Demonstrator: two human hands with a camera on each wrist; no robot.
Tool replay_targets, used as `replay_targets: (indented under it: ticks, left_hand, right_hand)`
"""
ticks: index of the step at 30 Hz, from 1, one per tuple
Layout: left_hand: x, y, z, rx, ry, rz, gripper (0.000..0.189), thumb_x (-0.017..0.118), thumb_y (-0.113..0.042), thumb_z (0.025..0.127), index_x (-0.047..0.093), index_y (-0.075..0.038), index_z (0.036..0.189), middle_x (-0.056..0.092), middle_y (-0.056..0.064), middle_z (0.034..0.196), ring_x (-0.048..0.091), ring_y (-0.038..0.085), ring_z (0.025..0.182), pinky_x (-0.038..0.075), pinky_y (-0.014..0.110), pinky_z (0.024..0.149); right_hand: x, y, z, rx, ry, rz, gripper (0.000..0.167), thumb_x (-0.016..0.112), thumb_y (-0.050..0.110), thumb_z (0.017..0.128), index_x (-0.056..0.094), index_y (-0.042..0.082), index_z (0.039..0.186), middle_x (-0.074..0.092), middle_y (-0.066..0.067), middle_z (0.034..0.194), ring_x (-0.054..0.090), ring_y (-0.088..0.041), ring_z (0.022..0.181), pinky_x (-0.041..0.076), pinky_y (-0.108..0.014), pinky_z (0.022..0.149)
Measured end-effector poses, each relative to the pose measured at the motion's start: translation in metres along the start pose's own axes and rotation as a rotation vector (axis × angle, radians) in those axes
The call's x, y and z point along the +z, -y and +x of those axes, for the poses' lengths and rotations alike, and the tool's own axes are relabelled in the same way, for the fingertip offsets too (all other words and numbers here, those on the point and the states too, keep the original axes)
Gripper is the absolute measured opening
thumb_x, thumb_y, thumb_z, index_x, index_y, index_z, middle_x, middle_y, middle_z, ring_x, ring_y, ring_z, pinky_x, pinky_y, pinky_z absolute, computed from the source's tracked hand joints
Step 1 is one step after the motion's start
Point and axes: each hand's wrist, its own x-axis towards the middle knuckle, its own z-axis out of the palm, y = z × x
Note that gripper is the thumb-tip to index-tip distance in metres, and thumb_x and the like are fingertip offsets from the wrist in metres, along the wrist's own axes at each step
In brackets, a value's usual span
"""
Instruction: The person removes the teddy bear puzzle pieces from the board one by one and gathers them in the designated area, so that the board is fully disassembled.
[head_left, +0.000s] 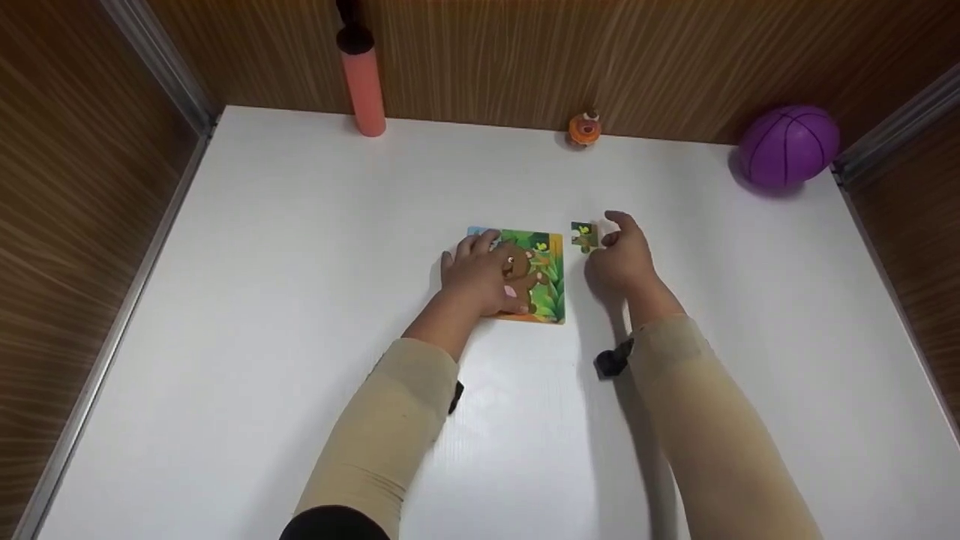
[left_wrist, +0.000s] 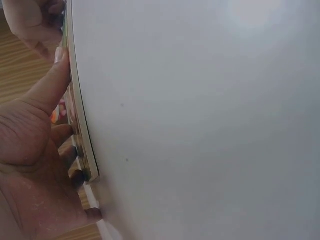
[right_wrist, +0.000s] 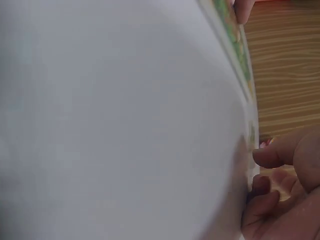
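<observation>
A bear picture puzzle [head_left: 551,281] in a flat board lies on the white table. My left hand [head_left: 480,274] rests over its left part, fingers spread across the picture and thumb near the bottom edge. In the left wrist view the thumb and fingertips touch the top of the board [left_wrist: 82,110]. A small puzzle piece [head_left: 584,236] with green and yellow print lies just right of the board. My right hand [head_left: 626,259] is right beside this piece, index finger extended and other fingers bent. In the right wrist view a gap shows between its thumb [right_wrist: 272,152] and fingers.
Along the back wall stand a pink cylinder with a black top [head_left: 364,82], a small orange figure [head_left: 584,129] and a purple ball [head_left: 789,146] in the right corner. Wood-grain panels [head_left: 480,60] border the white table [head_left: 300,225] at the back and sides.
</observation>
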Motion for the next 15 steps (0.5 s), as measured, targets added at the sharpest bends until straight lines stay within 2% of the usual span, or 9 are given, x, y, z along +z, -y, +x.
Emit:
replay_targets:
  ticks: [3,9,15]
  left_hand:
    - [0.0,0.001,0.001,0.001,0.0,-0.001,0.107,0.086,-0.06,0.083,0.032,-0.023,0.168,0.011,0.002,0.177,0.009,0.032,0.161,0.012,0.063,0.127]
    - [0.0,0.001,0.0,0.011,-0.009,-0.021,0.106,0.087,-0.059,0.082,0.034,-0.024,0.168,0.012,0.003,0.177,0.008,0.032,0.161,0.01,0.064,0.126]
    - [0.001,0.0,-0.001,0.003,-0.01,0.006,0.11,0.087,-0.059,0.082,0.029,-0.024,0.169,0.012,0.001,0.177,0.008,0.03,0.161,0.01,0.064,0.127]
  right_hand:
    - [0.005,0.004,-0.006,-0.024,-0.005,0.011,0.079,0.057,-0.003,0.092,0.028,0.004,0.165,0.05,-0.019,0.129,0.048,-0.029,0.117,0.046,-0.043,0.1]
    - [0.025,0.014,-0.022,-0.138,0.001,-0.022,0.066,0.068,0.012,0.098,0.041,-0.002,0.157,0.054,-0.024,0.133,0.051,-0.032,0.12,0.046,-0.048,0.108]
    - [0.046,0.025,-0.034,-0.231,0.04,-0.065,0.061,0.072,0.016,0.098,0.051,-0.002,0.152,0.059,-0.024,0.129,0.057,-0.032,0.113,0.055,-0.048,0.096]
